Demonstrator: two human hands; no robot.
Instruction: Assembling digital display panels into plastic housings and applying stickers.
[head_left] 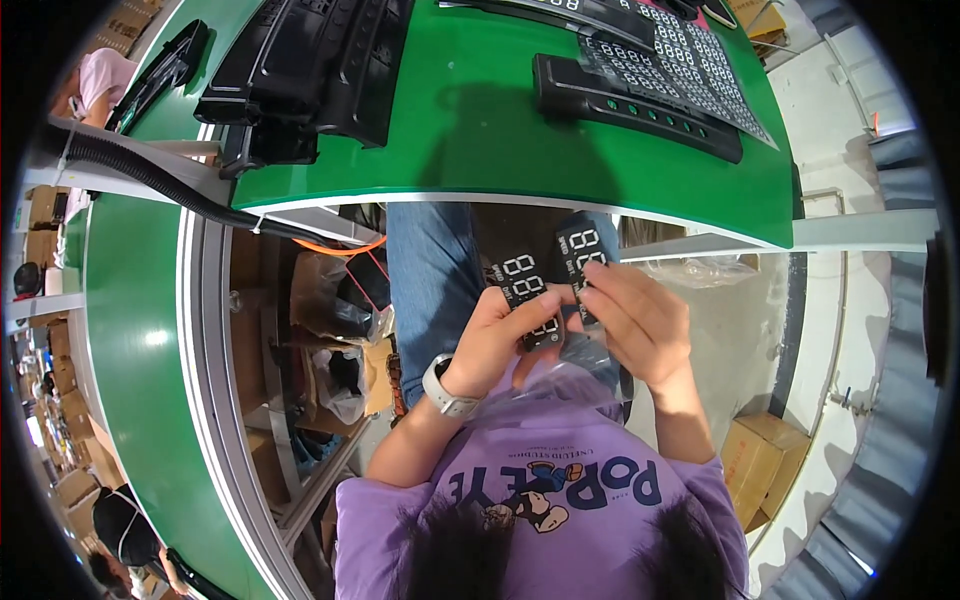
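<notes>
Hands meet low in front of the worktop's near edge, over the lap. The left hand, white watch on the wrist, has its fingers curled tight round a small glossy black panel with white segment digits on its face. The right hand pinches a second, matching panel that sits just above and right of the first one, touching it or nearly so, can't tell which. A crinkly clear film hangs under both hands, thin and shiny.

Up on the green worktop, smooth and a bit reflective, a long black bar with a row of little green dots lies toward the far right corner, right beside a flat sheet packed with the same digit panels in a grid. Bulky black moulded housings sit at the far left. A ribbed black hose runs below the left edge. A brown carton sits on the floor.
</notes>
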